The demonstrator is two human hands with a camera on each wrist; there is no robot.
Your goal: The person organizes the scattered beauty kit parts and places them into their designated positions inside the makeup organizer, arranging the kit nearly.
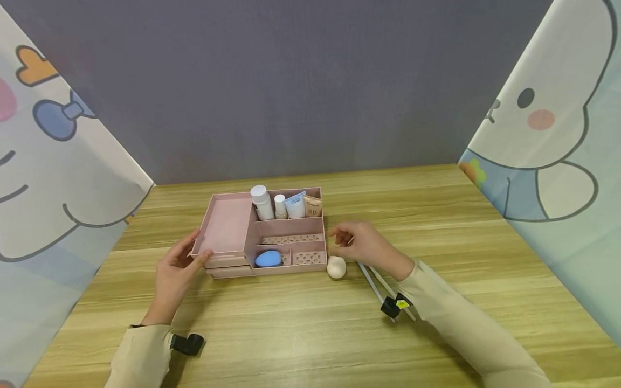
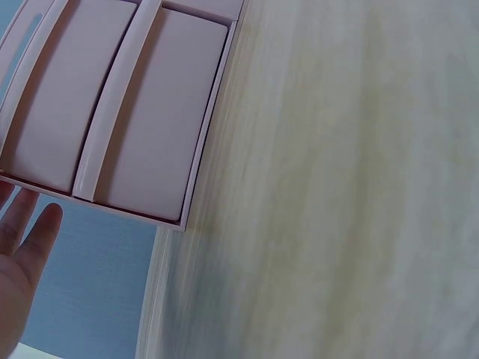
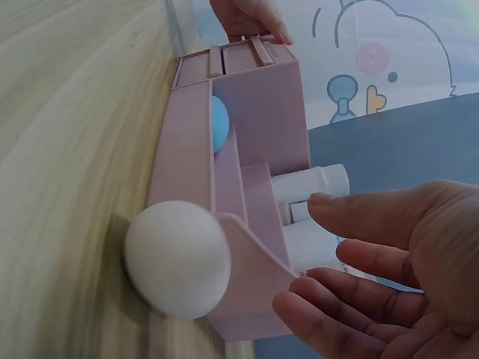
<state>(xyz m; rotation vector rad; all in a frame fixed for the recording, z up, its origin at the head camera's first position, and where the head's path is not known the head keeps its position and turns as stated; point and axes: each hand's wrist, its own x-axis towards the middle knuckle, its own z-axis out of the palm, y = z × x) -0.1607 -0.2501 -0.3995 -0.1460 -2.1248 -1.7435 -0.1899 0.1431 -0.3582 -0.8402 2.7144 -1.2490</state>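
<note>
Left grip: the left hand (image 1: pixel 174 272) holds the front left corner of the pink organizer (image 1: pixel 228 221), thumb at the front, fingers along the side; from here that looks like good bracing.
Right grip: the right hand (image 1: pixel 361 245) has nothing in it, thumb and fingers loosely parted.
White egg-shaped piece: the white piece (image 1: pixel 336 267) sits on the counter (image 1: pixel 271 323) just beside the organizer's front right corner; I can't tell whether they touch. It looks ready to roll, so I'd take it from above with a light pinch.
Blue piece: the blue egg-shaped piece (image 1: pixel 269 258) lies in the front left compartment.
Organizer edges: lift clear of the right wall; a low approach could knock it.
Back row: bottles and tubes poke above their compartment, so I'd reach in from the front.
Pale sticks: two sticks (image 1: pixel 371 282) lie below the right wrist; a dragged sleeve might sweep them.
Open room: widest toward the near side and rightward.
</note>
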